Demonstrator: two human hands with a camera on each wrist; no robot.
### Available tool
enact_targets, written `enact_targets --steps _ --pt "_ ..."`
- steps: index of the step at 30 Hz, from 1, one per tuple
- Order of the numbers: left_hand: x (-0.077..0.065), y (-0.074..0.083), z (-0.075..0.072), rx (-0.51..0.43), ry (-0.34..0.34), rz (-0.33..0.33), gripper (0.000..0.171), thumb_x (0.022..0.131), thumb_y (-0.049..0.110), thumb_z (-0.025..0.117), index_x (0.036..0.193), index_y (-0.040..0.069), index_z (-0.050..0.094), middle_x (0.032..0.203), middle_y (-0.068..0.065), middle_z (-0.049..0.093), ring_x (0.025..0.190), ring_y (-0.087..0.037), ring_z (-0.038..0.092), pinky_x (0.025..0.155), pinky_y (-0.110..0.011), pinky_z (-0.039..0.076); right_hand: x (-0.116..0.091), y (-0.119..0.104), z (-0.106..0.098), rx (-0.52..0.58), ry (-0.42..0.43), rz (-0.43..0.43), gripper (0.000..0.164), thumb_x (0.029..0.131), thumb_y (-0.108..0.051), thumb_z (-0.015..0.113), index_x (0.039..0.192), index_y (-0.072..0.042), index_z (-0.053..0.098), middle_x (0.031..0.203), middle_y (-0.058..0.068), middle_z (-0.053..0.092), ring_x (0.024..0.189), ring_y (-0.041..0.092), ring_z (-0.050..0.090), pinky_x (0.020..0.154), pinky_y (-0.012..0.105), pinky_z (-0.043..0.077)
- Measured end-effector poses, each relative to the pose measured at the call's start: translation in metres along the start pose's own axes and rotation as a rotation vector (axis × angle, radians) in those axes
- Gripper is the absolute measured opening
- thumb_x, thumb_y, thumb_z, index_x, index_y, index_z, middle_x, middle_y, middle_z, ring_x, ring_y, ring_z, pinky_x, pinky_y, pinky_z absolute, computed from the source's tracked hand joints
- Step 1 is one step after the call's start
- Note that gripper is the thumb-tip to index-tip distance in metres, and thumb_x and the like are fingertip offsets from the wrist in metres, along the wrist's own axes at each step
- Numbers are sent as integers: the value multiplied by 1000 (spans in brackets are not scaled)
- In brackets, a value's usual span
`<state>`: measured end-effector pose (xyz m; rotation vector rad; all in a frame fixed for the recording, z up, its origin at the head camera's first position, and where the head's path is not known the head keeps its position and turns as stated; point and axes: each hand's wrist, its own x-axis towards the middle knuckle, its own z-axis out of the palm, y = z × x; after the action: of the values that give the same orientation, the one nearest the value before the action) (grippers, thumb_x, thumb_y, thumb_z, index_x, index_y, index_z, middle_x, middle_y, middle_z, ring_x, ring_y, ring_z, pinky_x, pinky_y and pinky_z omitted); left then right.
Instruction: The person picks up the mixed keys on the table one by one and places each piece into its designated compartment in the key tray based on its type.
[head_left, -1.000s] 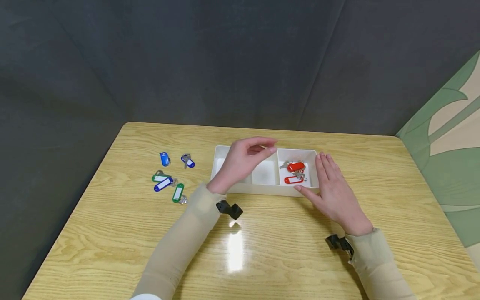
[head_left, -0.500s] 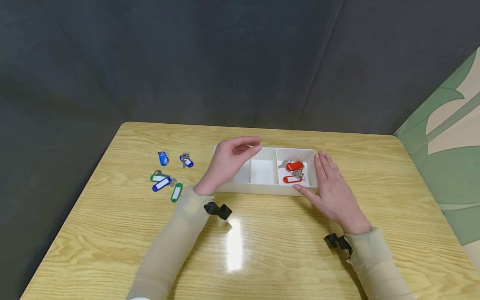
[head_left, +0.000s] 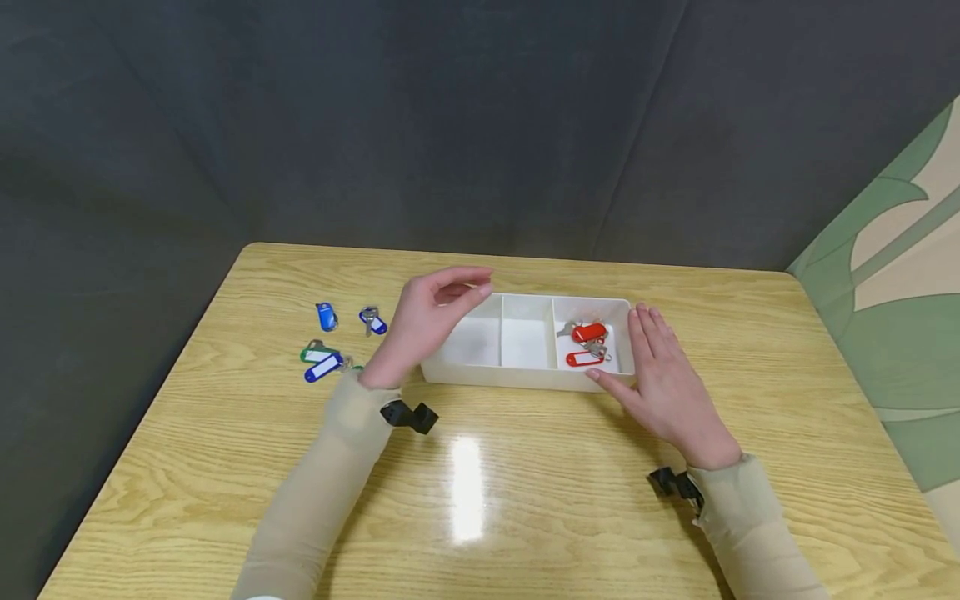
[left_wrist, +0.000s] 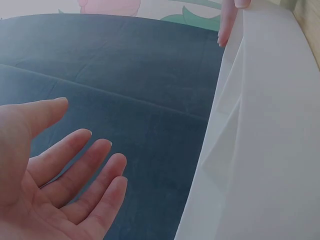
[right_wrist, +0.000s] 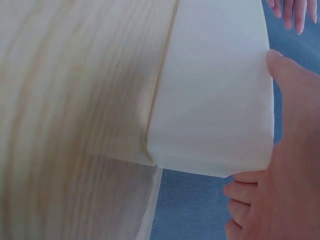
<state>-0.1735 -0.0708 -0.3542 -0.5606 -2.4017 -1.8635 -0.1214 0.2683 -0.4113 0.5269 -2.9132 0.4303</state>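
Note:
A white divided tray (head_left: 527,377) with three compartments sits on the table. In its right compartment lie keys with red key tags (head_left: 588,332). My left hand (head_left: 435,315) hovers over the tray's left compartment, holding nothing; in the left wrist view its fingers (left_wrist: 102,187) are spread and loosely bent. My right hand (head_left: 671,392) rests against the tray's right end, fingers straight along the outer wall. Its thumb (right_wrist: 285,67) lies at the front rim in the right wrist view.
Left of the tray lie keys with tags: a blue fob (head_left: 327,317), a blue tag with a key (head_left: 372,321), a green tag (head_left: 318,353) and another blue tag (head_left: 323,367). My left wrist mostly covers another green tag. A dark curtain (head_left: 450,125) hangs behind the table.
My left hand has moved left, from the middle of the tray to its left end, uncovering the left compartment. My right hand has stayed at the right end.

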Motion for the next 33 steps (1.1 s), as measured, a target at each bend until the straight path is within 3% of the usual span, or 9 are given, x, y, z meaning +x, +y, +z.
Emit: enact_targets --steps 19,27,33 --pt "-22 -8 -36 79 35 -26 33 100 29 70 129 14 71 121 3 70 103 -12 66 95 -35 52 0 -1 0 6 11 -4 101 98 -58 59 158 9 14 163 30 15 151 43 11 121 54 13" --pt "-31 -14 -49 109 51 -22 33 100 29 70 129 14 71 120 0 71 104 -13 66 98 -41 51 0 -2 -1 8 1 4 101 98 -58 58 158 9 13 164 29 14 152 42 9 121 54 12" --pt "-38 -17 -59 137 70 -61 34 99 32 70 129 15 71 119 2 71 103 -14 66 93 -41 53 0 -2 -1 14 0 8 101 98 -58 59 158 8 14 164 29 14 152 41 9 121 53 12"
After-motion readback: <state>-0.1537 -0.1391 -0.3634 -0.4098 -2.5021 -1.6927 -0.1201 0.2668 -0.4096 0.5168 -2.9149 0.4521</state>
